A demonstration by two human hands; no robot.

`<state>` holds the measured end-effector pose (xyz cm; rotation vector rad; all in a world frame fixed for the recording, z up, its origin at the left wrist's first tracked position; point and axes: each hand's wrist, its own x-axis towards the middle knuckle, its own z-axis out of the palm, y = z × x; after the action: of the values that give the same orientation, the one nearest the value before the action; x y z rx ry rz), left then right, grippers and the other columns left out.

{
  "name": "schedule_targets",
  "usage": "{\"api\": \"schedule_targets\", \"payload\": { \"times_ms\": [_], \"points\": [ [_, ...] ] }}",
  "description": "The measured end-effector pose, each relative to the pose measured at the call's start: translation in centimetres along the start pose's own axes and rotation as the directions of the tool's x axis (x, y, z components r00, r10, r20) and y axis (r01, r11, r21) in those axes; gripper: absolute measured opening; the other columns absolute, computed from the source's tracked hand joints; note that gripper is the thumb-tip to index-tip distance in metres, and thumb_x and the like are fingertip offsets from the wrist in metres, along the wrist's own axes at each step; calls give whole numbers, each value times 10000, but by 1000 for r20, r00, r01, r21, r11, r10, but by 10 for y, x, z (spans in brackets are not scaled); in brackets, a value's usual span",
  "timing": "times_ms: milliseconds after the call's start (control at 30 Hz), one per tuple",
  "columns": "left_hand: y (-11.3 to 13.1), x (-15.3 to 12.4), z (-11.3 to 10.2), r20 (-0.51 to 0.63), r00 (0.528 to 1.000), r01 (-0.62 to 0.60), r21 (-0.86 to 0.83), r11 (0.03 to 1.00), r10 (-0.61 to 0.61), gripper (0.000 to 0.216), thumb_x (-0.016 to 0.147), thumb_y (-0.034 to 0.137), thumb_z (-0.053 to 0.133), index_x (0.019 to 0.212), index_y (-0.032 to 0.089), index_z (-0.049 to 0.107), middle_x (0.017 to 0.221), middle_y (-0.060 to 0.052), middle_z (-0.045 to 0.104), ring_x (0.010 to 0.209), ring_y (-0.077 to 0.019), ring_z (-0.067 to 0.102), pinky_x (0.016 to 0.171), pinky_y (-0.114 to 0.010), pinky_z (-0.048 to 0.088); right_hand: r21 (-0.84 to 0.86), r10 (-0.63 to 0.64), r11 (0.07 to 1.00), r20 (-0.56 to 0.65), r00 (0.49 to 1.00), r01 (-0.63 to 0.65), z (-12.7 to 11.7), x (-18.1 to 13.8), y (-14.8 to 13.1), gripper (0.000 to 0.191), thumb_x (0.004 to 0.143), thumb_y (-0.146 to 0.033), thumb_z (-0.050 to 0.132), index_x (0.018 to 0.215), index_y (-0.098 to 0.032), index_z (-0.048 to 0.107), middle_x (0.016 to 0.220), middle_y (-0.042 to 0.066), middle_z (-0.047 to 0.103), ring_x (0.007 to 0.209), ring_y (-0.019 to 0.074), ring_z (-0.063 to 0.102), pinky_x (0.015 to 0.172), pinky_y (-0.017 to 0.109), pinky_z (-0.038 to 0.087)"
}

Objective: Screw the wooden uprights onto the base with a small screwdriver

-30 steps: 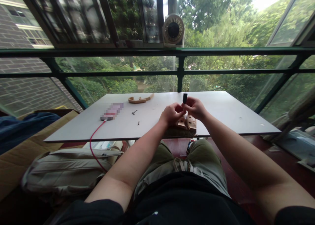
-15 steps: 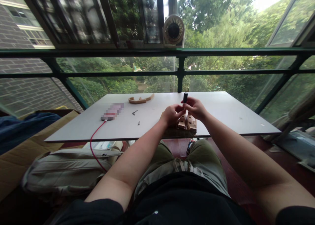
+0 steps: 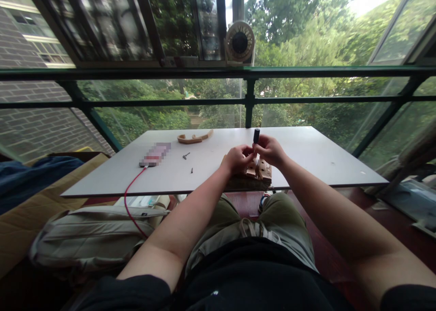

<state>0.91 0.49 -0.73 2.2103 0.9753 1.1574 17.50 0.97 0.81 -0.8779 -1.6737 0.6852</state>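
Near the front edge of the table, my right hand (image 3: 271, 150) is closed around a screwdriver, whose black handle (image 3: 256, 135) sticks up above the fingers. The tool stands nearly upright over a wooden piece with drilled holes (image 3: 265, 169). My left hand (image 3: 237, 158) is beside it, fingers pinched together close to the right fingertips. Whatever those fingers grip is hidden. The screwdriver's tip is also out of sight behind the hands. A dark block (image 3: 247, 182) lies under the wooden piece at the table's edge.
On the white table (image 3: 306, 161) lie a curved wooden part (image 3: 190, 140), several small screws (image 3: 185, 156) and a phone (image 3: 155, 155) with a red cable (image 3: 127, 197). A green railing (image 3: 204, 73) runs behind, with a fan (image 3: 240, 42) above it. A bag (image 3: 88, 238) sits at left.
Both hands stay at the wooden piece with almost no movement. The view has shifted very slightly.
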Motion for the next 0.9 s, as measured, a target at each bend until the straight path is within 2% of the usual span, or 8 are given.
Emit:
{"api": "schedule_targets", "payload": {
  "times_ms": [200,367,667,900],
  "points": [
    [-1,1,-1,7,1000,15,5,1000,-15,350,849,460,592,896,130,699,843,-62,743,723,-145,656,641,-223,467,-10,-13,1000,5,1000,13,-1,-1,-1,141,748,-294,658,775,-184,574,649,-16,566,564,120,516,516,250,380],
    [-3,1,-1,22,1000,17,-42,999,-16,364,853,471,585,930,141,718,866,-65,751,766,-160,676,667,-229,489,77,-13,997,41,999,10,-1,-3,-5,130,766,-266,629,859,-188,584,686,-6,609,601,135,565,547,255,429],
    [-13,4,0,38,999,-4,-150,989,10,360,835,455,613,962,137,723,926,-76,759,837,-187,695,731,-256,515,111,10,994,43,999,-15,2,-1,0,171,752,-246,628,906,-172,637,736,22,645,654,157,600,611,289,484],
    [-7,1,-1,22,1000,3,-78,997,-1,378,830,488,611,949,146,719,909,-74,753,789,-167,685,695,-238,498,64,-10,998,36,999,8,1,0,1,134,763,-286,650,826,-175,610,720,16,622,636,146,563,597,283,451]
  ]
}}
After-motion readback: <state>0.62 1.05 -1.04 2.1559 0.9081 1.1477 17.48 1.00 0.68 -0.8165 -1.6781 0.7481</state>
